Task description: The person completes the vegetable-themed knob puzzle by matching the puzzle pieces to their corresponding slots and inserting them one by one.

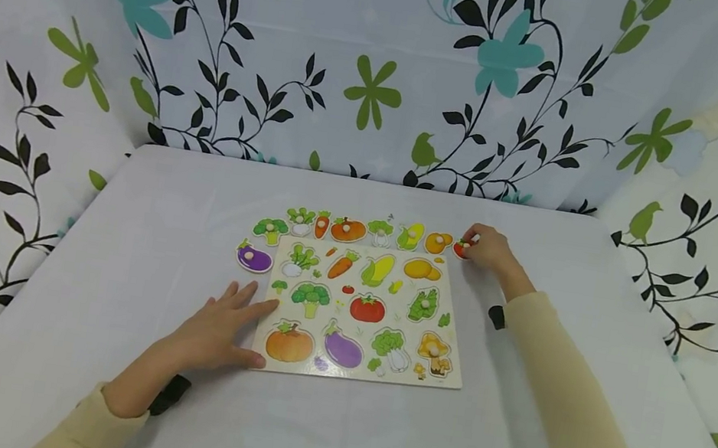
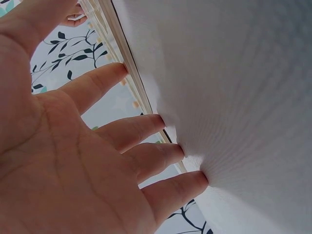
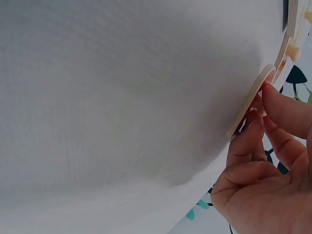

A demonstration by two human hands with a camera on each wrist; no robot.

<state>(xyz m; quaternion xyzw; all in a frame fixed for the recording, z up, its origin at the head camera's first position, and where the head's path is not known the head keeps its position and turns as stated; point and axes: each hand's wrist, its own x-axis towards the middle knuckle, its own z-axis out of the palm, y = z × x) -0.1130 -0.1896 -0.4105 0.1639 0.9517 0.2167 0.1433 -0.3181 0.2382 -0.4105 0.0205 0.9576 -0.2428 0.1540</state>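
Note:
A flat wooden vegetable puzzle board [image 1: 360,329] lies on the table. My left hand [image 1: 214,330] is spread at its left edge, fingers straight and touching the edge and the tablecloth in the left wrist view. Beyond the board's far right corner, my right hand [image 1: 490,250] pinches a red tomato puzzle piece [image 1: 460,248] between thumb and fingers. The right wrist view shows this wooden piece [image 3: 249,103] edge-on and tilted, close to the cloth. On the board, a printed tomato [image 1: 367,308] shows near the middle.
Knobbed pieces line the board's far and left sides: an eggplant [image 1: 254,259], a broccoli [image 1: 270,230], a carrot [image 1: 322,225], a pumpkin [image 1: 349,230], a corn [image 1: 410,236] and others. White cloth covers the table [image 1: 354,440]. Patterned curtains [image 1: 381,26] hang around it.

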